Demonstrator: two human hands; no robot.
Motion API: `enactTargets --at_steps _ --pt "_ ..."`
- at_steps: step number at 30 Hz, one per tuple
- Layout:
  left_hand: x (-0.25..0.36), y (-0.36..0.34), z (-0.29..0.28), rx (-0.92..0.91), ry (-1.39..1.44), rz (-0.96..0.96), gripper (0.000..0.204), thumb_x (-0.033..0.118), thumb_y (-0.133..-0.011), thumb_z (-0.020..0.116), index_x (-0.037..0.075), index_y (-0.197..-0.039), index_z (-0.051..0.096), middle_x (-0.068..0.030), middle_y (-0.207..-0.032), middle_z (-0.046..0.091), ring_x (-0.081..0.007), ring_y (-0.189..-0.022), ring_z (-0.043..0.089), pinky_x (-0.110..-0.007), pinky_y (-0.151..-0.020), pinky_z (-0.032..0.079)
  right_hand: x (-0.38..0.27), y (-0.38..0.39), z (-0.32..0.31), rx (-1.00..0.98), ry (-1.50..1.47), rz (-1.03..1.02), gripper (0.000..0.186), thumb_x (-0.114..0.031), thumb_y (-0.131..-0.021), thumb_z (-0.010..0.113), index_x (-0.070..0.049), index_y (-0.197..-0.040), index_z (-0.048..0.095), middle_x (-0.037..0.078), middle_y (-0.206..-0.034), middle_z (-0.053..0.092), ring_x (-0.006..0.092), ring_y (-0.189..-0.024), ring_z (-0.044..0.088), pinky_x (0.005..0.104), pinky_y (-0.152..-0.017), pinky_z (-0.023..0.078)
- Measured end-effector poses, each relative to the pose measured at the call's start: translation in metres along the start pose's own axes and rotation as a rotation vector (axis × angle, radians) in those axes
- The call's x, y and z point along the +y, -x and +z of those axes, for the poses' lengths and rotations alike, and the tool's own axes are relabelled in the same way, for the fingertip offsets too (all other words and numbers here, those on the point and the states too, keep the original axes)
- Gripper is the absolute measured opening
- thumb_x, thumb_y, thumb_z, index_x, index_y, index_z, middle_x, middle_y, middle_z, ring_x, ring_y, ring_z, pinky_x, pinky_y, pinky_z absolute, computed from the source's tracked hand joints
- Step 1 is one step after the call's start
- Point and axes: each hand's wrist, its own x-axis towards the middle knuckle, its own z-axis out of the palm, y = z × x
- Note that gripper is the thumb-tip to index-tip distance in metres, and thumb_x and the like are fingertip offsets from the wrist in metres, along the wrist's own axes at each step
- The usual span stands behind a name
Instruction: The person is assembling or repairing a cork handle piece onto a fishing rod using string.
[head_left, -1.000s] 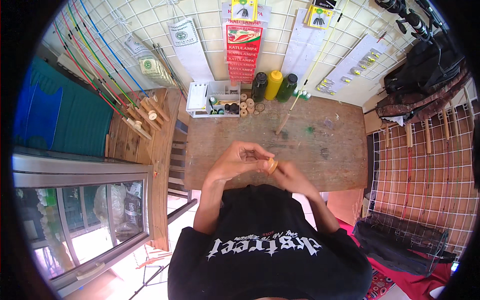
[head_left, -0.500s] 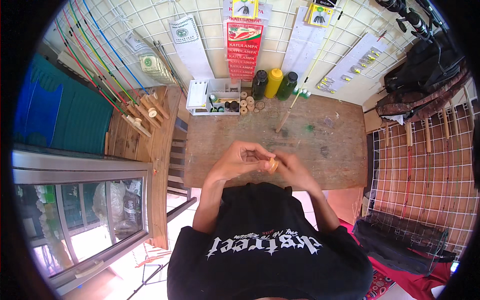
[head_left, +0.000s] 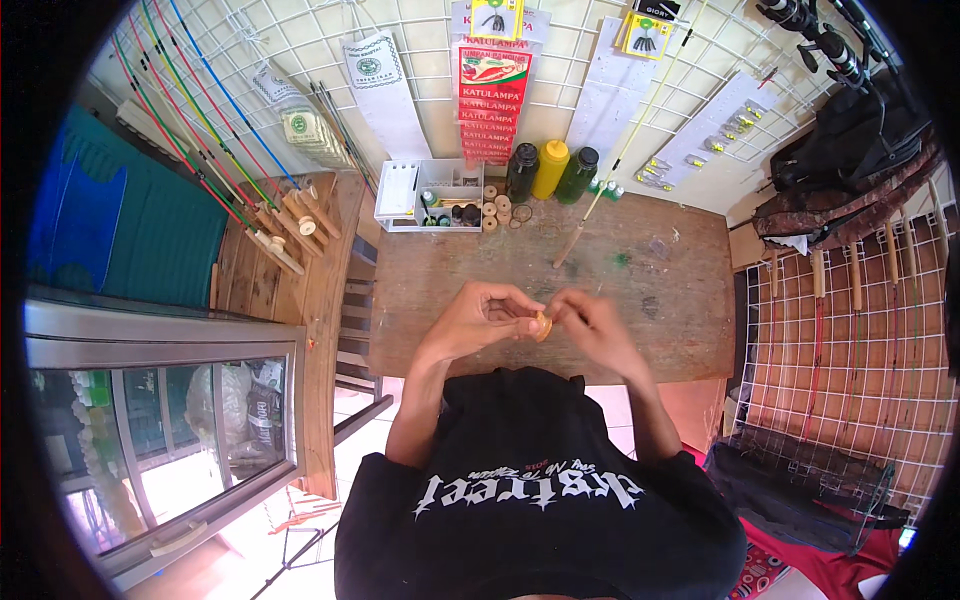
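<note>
Since the earlier frame almost nothing had moved: both hands stayed together above the near edge of the table, and only the fingers had shifted a little around the small piece between them.

From my station I went from the large things to the small. The wooden table (head_left: 560,290) filled the middle of the view, with a white wire grid wall (head_left: 300,60) behind it. At the far side of the table stood a white tray (head_left: 425,195) with small parts, three bottles (head_left: 550,170) — dark, yellow and dark green — and some loose wooden spools (head_left: 497,210). A thin rod with a wooden handle (head_left: 575,235) lay slanted near them.

I judged that the step in hand was a fine fitting or winding on the small wooden spool (head_left: 540,326). It was held in the air just over the near table edge, between the two hands. The next move seemed to need a steady pinch and small turns of the fingertips, not force.

The left hand (head_left: 480,320) was curled narrow, its fingers closed on the spool from the left side. The right hand (head_left: 590,325) was also narrow — its fingertips met the spool from the right. Whether a thread ran between them, I could not tell.
</note>
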Motion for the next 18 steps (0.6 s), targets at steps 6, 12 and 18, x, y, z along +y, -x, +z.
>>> enactTargets --at_steps 6,12,18 --pt "-0.007 -0.014 -0.001 0.158 0.032 0.075 0.028 0.014 -0.079 0.073 -0.003 -0.099 0.065 -0.0079 -0.085 0.067 -0.0098 -0.076 0.061 -0.024 -0.071 0.049 -0.036 0.014 0.01 0.009 0.02 -0.097 0.018 -0.015 -0.091 0.051 -0.001 -0.08 0.057 0.001 -0.054 0.043 0.0047 -0.052 0.038 0.0257 -0.047 0.032" --pt "0.007 -0.005 -0.001 0.022 0.016 0.068 0.027 0.013 -0.079 0.073 -0.003 -0.099 0.065 -0.0082 -0.087 0.067 -0.0103 -0.076 0.061 -0.023 -0.072 0.049 0.007 0.002 0.009 -0.064 0.021 0.01 0.015 -0.015 -0.089 0.05 -0.003 -0.086 0.058 0.012 -0.065 0.058 0.0173 -0.054 0.055 0.0333 -0.053 0.041" --pt "-0.002 -0.014 -0.005 0.078 -0.066 -0.023 0.024 0.01 -0.08 0.071 -0.002 -0.1 0.064 -0.0082 -0.094 0.066 -0.0108 -0.085 0.061 -0.024 -0.077 0.049 -0.035 0.008 0.001 0.003 0.061 0.039 0.015 -0.016 -0.089 0.05 -0.003 -0.089 0.058 0.016 -0.066 0.057 0.0232 -0.06 0.06 0.0375 -0.059 0.044"
